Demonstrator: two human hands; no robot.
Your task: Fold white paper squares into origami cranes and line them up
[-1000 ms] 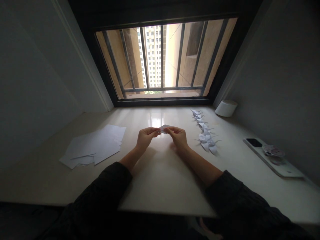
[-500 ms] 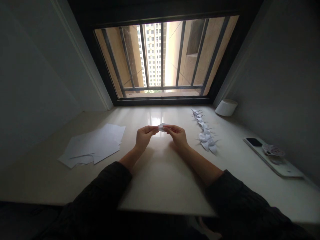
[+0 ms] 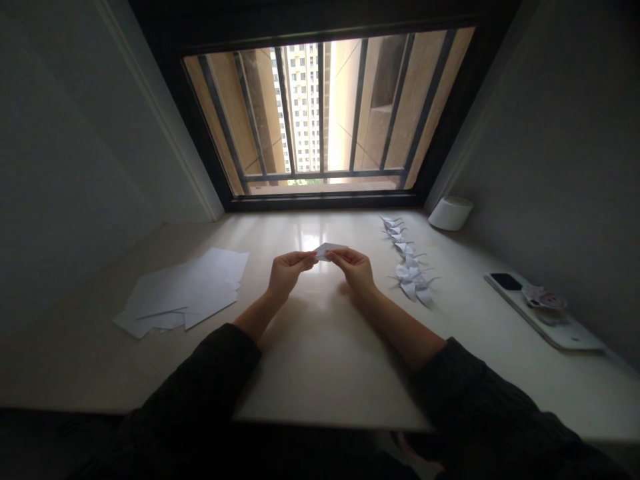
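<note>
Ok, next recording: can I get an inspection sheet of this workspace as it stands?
Surface: pale glossy tabletop, reflecting the window light.
Job's things: small folded paper held just above the tabletop; loose stack of white sheets to the left; row of folded paper cranes to the right.
Clutter: white round container in the far right corner; flat white device at the right edge, with a small patterned item on it.
Grippers: left hand and right hand each pinch an end of the folded paper; dark sleeves.
Cables: nothing seen.
Surroundings: barred window ahead, buildings outside; plain walls on both sides; dim room.
</note>
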